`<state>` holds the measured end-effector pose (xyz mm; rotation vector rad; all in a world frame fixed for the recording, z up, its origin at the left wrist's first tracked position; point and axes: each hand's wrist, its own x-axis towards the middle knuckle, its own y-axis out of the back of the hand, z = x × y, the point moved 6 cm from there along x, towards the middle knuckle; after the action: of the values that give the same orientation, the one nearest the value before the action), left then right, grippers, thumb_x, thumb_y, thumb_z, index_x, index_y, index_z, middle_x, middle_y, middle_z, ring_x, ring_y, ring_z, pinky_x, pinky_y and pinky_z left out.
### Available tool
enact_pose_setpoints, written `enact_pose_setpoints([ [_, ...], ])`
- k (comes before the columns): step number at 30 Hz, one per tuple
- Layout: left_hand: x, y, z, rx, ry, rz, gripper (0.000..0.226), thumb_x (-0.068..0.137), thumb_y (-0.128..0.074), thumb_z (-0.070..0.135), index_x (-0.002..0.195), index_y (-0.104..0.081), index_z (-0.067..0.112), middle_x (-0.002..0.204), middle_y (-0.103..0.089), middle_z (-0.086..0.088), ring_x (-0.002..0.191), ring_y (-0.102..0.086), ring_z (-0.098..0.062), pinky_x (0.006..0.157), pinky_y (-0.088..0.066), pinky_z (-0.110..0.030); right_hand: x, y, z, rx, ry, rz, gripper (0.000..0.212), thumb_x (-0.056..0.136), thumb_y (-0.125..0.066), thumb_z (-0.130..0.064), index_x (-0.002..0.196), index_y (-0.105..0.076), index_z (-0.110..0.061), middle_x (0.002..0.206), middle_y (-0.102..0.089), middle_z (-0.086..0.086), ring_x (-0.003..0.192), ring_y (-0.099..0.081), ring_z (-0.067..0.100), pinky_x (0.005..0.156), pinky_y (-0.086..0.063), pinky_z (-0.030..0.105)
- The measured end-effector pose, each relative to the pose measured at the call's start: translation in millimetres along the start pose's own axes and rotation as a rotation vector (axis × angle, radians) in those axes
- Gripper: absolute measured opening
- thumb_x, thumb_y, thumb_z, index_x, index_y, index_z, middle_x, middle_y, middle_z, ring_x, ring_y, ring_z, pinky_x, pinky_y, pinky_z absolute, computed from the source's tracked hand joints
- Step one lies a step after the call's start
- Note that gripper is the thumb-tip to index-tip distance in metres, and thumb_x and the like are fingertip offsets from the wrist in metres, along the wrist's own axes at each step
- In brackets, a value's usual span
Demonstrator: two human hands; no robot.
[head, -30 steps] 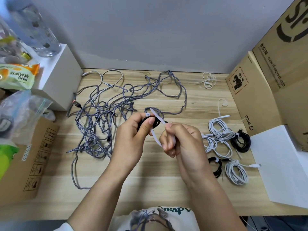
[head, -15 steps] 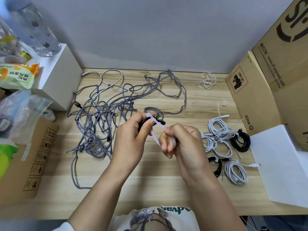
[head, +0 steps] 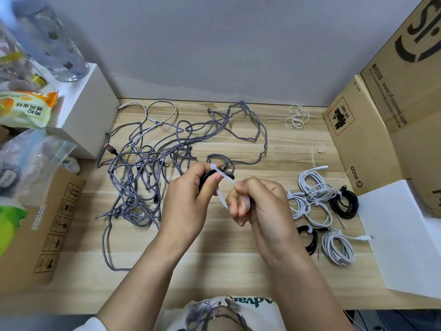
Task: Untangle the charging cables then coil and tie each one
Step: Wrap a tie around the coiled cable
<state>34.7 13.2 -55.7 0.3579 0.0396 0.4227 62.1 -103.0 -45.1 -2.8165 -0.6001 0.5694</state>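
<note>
Centrally, above the wooden table (head: 214,271), both hands worked 1 small black cable coil (head: 207,177). Left hand (head: 188,201) curled round the coil, thumb pressed on its top, most of the coil hidden behind the fingers. A white zip tie (head: 223,176) wrapped the coil, its head at the upper edge and its tail running down to the right. Right hand (head: 260,206) fist-curled, gripping that tail, with the strip showing again below the knuckles.

Behind the hands lay a big tangle of grey braided cables (head: 143,168), loose loops reaching toward the wall, 1 orange-tipped plug (head: 107,147) at its left edge. Thin white earphones (head: 297,118) sat near the back. Right of the hands, well apart from the tangle, lay finished bundles: white coils (head: 312,194), a black coil (head: 344,204), another black coil (head: 310,237) partly hidden by the right wrist, and 1 more white coil (head: 337,247). Cardboard boxes (head: 372,130) and a white box (head: 405,235) crowded the right side; a snack packet (head: 23,108) and a clear bottle (head: 57,44) stood left.
</note>
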Motion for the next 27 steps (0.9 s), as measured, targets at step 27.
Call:
enact_pose_setpoints([
  [27,3,-10,1,0.196,-0.299,-0.310,0.026,0.090,-0.038,0.048,0.102,-0.056,0.034,0.079,-0.058,0.018,0.070,-0.052,0.005,0.065,-0.042,-0.021,24,26,1,-0.209,0.119,0.095,0.014,0.084,-0.062,-0.023,0.080,-0.066,-0.010,0.063,-0.058,-0.006,0.053,-0.047,-0.004,0.056,-0.037,0.008],
])
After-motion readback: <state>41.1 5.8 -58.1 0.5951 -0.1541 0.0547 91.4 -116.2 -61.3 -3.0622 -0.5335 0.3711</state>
